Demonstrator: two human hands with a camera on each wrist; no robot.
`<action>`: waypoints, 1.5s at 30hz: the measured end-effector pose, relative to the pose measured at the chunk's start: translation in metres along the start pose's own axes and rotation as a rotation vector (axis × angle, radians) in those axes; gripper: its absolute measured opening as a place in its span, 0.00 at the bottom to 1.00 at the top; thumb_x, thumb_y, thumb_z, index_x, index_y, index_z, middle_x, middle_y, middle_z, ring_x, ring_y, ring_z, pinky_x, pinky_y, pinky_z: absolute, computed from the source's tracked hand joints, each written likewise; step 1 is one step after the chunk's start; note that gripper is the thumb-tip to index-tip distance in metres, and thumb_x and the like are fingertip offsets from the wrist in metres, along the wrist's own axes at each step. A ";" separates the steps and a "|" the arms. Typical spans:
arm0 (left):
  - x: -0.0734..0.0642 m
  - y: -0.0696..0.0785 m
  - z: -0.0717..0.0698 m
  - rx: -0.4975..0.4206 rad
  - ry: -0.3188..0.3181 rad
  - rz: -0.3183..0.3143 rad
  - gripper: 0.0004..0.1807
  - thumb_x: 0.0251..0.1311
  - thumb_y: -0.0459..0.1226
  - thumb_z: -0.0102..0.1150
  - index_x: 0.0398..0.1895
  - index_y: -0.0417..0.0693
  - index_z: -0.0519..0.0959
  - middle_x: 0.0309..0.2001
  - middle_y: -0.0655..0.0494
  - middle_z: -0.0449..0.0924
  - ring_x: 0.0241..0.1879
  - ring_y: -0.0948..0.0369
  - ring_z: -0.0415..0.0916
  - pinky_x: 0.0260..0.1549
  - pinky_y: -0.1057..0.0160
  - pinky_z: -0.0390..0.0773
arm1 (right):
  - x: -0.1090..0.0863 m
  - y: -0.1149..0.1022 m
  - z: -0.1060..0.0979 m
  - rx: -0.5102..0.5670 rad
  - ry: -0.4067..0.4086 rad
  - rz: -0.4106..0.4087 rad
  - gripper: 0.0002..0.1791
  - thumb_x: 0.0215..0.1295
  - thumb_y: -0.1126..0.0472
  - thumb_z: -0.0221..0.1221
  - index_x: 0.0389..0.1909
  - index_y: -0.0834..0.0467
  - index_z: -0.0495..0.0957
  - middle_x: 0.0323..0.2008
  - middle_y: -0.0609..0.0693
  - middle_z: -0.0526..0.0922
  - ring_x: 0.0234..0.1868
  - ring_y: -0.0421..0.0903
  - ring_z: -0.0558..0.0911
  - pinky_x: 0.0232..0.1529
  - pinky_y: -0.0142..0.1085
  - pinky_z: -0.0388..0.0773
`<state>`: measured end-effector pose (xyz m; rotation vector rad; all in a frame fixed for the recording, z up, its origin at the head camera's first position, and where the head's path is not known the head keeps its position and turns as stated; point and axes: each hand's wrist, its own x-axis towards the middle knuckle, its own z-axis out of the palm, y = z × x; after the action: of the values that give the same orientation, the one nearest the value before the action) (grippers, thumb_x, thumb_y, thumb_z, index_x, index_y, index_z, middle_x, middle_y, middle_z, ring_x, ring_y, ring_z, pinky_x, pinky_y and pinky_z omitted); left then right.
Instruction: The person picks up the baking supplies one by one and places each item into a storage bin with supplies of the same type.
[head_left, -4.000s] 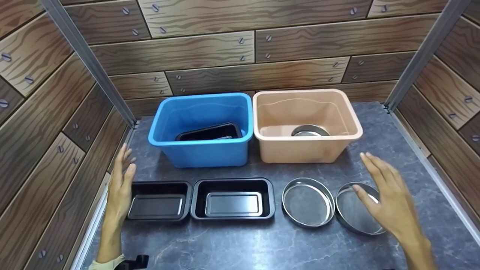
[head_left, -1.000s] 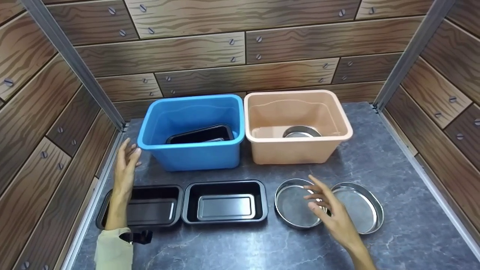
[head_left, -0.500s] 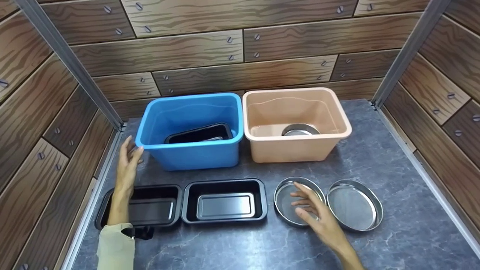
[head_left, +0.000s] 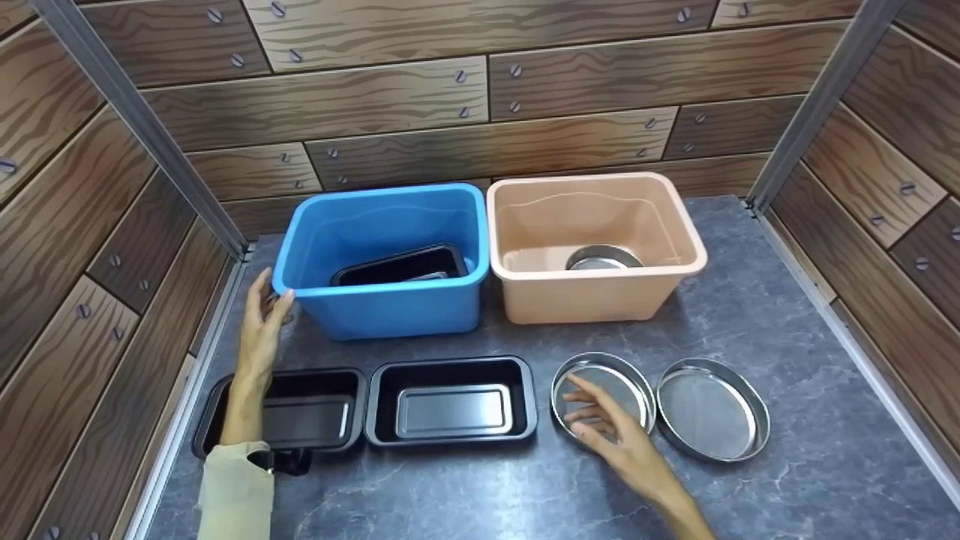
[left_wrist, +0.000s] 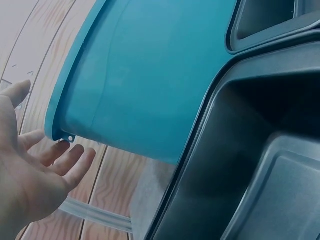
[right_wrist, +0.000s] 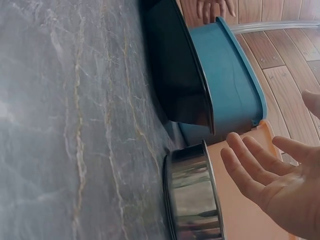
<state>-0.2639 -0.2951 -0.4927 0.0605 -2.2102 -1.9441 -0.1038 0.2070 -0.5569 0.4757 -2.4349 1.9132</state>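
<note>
A: Head view. Step?
B: Judged a reach. Right hand (head_left: 619, 439), right of bottom centre, fingers loosely spread over the left round pan (head_left: 621, 384), holding nothing. Left hand (head_left: 260, 322), at frame left, half-open by the blue bin (head_left: 390, 311); no grip seen. A pick-up would call for right fingers closing on the pan's rim.
A: Hidden?
B: Part of that pan's near rim, behind the hand; part of the left loaf pan (head_left: 311, 420), under the forearm.
A: Left wrist view?
B: Fingers slightly bent at the bin's corner, left of frame. Contact: cannot tell.
A: Right wrist view?
B: Round pan lower centre, cropped by the bottom edge; right fingertips just clear of it. Thumb cropped at right.
</note>
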 end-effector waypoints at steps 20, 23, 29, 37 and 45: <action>0.011 0.001 0.006 0.039 -0.027 -0.036 0.40 0.76 0.47 0.57 0.85 0.57 0.51 0.78 0.39 0.57 0.73 0.49 0.62 0.71 0.44 0.66 | 0.009 0.005 0.016 0.060 -0.060 0.017 0.34 0.74 0.66 0.61 0.78 0.58 0.63 0.61 0.69 0.77 0.53 0.62 0.84 0.56 0.39 0.83; 0.011 0.001 0.006 0.042 -0.028 -0.042 0.40 0.76 0.48 0.57 0.85 0.58 0.51 0.78 0.38 0.57 0.73 0.49 0.61 0.72 0.46 0.65 | 0.009 0.006 0.019 0.065 -0.076 0.021 0.35 0.74 0.65 0.61 0.78 0.58 0.62 0.61 0.69 0.76 0.52 0.62 0.84 0.55 0.39 0.83; 0.009 -0.001 0.004 0.039 -0.043 -0.051 0.40 0.75 0.47 0.58 0.85 0.59 0.52 0.81 0.42 0.50 0.76 0.46 0.58 0.74 0.46 0.63 | 0.009 0.008 0.023 0.077 -0.134 0.074 0.36 0.75 0.63 0.61 0.79 0.59 0.60 0.62 0.68 0.74 0.51 0.61 0.84 0.52 0.38 0.84; 0.010 -0.003 0.003 0.163 -0.049 -0.009 0.40 0.75 0.49 0.59 0.84 0.56 0.53 0.83 0.45 0.43 0.81 0.44 0.45 0.76 0.40 0.56 | 0.017 0.009 0.033 0.159 -0.183 0.115 0.34 0.76 0.65 0.59 0.79 0.63 0.59 0.60 0.73 0.70 0.46 0.62 0.85 0.50 0.46 0.86; 0.011 -0.002 0.001 0.148 -0.053 -0.046 0.42 0.74 0.48 0.60 0.84 0.57 0.52 0.82 0.42 0.49 0.78 0.47 0.53 0.74 0.45 0.63 | 0.029 0.011 0.049 0.314 -0.130 0.183 0.35 0.74 0.66 0.61 0.76 0.70 0.58 0.52 0.70 0.63 0.41 0.65 0.87 0.45 0.55 0.86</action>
<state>-0.2747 -0.2961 -0.4938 0.0824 -2.4043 -1.8223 -0.1258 0.1562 -0.5736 0.4051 -2.3305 2.4310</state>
